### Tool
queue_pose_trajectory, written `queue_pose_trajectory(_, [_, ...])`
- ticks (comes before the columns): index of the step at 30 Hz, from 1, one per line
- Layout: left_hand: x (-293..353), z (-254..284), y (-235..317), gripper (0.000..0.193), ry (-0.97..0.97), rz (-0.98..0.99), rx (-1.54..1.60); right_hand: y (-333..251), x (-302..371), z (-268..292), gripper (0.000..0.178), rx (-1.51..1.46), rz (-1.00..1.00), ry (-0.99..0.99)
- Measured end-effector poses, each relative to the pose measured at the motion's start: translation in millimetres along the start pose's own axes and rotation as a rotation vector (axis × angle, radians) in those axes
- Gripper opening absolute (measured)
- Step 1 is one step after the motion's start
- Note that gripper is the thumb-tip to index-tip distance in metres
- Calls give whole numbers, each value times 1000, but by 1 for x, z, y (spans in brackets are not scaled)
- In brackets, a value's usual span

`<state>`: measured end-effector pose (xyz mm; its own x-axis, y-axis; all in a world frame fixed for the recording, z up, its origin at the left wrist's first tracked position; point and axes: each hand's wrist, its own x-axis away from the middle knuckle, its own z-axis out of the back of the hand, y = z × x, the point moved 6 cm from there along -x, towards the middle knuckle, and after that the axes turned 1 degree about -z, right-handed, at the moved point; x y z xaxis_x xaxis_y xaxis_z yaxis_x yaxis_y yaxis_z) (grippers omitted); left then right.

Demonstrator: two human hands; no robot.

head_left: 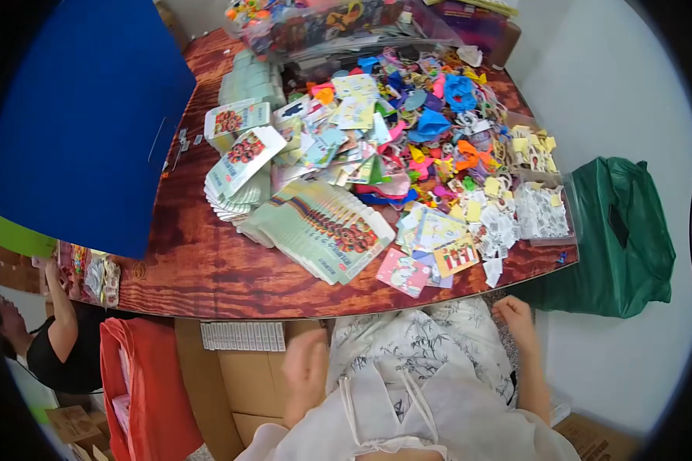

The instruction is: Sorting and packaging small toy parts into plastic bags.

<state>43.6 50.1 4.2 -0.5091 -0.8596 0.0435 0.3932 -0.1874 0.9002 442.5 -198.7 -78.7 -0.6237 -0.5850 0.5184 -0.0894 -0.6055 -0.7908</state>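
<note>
Fanned packets beyond the left hand – nothing seen held

The fanned pale-green packets (pixel 323 234) are laid on the wood-patterned table (pixel 192 265), close to its near edge. They are set ahead of the left hand (pixel 306 369) and slightly to its right, well apart from it; that hand is the nearer. The fan is stretched from far left to near right, each packet slanted across it. The left fingers are blurred, so their state cannot be told. The right hand (pixel 517 319) is held off the near edge, fingers seemingly curled; whether the tips meet cannot be made out.

Under the left of the table edge, an open cardboard box (pixel 246 376) is seen – a row of white packs (pixel 242 336) is lined up inside. At the right, small white pieces (pixel 542 211) are held in a clear tray (pixel 577 223). Small toys (pixel 261 11) are heaped in the clear bin (pixel 430 27) at the far edge.
</note>
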Motion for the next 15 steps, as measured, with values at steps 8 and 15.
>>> queue_pose_trajectory(8, [6, -177, -224, 49, -138, 714, -62, 170, -46, 17, 29, -636, -461, 17])
queue_pose_trajectory(15, [8, -162, -221, 47, -11, 437, -118, 57, -132, -84, 30, -352, -395, 18])
